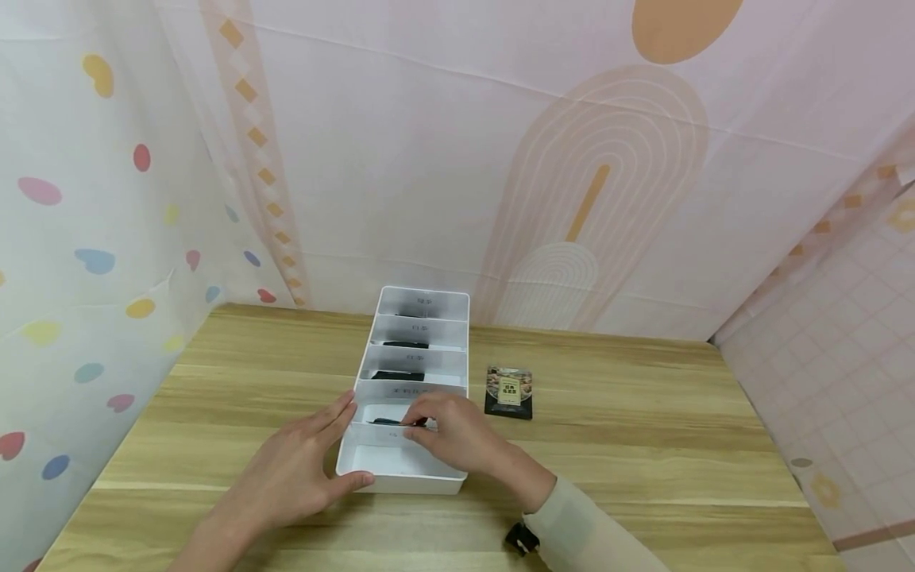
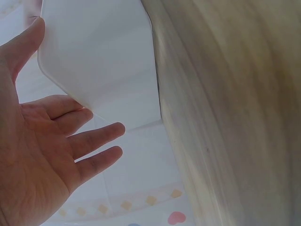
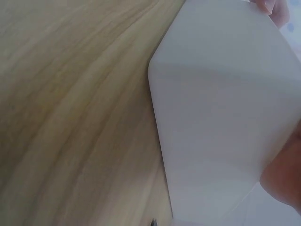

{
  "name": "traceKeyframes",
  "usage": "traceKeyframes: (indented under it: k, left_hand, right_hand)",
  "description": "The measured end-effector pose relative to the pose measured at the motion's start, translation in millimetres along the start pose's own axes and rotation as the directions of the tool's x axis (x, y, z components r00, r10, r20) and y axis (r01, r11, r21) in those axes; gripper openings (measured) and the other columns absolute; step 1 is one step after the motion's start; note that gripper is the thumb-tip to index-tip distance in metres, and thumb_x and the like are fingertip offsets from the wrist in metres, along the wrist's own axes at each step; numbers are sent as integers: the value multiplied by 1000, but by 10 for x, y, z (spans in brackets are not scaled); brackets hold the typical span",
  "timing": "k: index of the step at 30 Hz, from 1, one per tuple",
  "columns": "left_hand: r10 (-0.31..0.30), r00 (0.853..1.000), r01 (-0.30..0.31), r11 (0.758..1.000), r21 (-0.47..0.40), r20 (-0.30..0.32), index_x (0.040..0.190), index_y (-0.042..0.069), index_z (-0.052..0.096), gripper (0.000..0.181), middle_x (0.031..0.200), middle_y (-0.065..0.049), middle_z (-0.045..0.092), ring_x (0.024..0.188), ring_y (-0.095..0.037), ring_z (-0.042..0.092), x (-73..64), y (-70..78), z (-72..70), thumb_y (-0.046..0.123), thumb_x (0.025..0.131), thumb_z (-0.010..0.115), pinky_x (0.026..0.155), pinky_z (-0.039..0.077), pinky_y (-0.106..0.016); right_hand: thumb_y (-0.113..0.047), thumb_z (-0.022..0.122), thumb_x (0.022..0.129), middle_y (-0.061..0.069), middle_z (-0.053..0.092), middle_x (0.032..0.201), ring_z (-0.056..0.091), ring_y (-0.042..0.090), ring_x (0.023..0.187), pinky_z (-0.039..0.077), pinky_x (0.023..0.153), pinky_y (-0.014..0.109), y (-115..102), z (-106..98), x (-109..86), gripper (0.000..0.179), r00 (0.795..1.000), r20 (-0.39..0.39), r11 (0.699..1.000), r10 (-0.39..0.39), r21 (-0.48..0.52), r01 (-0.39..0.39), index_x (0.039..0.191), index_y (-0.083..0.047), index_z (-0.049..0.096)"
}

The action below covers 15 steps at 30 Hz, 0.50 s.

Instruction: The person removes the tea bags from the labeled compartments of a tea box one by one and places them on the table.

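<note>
A white divided box [image 1: 400, 483] stands on the table, its compartments lined up from front to back. My left hand [image 1: 300, 461] rests against the box's front left corner, thumb on the front rim and fingers along the left side. In the left wrist view, that hand [image 2: 51, 146] has its fingers extended beside the white wall. My right hand [image 1: 457, 433] reaches over the right rim and pinches a thin dark packet [image 1: 384, 421] in the second compartment from the front. Part of this packet is hidden behind the fingers and divider.
Dark packets [image 1: 398, 376] stand in the compartments farther back, which carry printed labels. A black seasoning packet [image 1: 509, 392] with a food picture lies right of the box on the wooden table [image 1: 629, 445]. Behind the table hangs a patterned cloth [image 1: 400, 159].
</note>
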<state>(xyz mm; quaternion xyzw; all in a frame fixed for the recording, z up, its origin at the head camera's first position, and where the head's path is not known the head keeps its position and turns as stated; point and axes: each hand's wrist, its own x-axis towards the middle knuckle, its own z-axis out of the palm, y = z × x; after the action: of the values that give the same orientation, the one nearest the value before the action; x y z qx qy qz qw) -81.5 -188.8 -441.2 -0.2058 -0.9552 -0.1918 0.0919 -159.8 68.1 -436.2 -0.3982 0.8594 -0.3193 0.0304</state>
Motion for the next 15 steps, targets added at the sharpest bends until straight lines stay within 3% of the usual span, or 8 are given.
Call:
traceKeyframes:
  k: [7, 15]
  left_hand:
    - [10, 1000, -10, 1000, -2, -14, 147, -4, 57, 96, 156, -17, 52, 125, -42, 64, 9, 5, -13, 65, 84, 78, 100, 54, -56]
    - [6, 1000, -6, 1000, -2, -8, 148, -4, 56, 96, 156, -16, 52, 125, -42, 64, 11, 3, -17, 65, 84, 79, 100, 54, -56]
  right_hand:
    - [-7, 75, 98, -2, 73, 96, 63, 0, 88, 56, 78, 19, 10, -10, -16, 6, 999, -43, 991, 9, 137, -3, 102, -7, 79]
    - [-6, 71, 100, 2, 76, 101, 63, 4, 85, 55, 75, 19, -19, -100, -38, 9, 996, -84, 986, 23, 169, -8, 106, -6, 78]
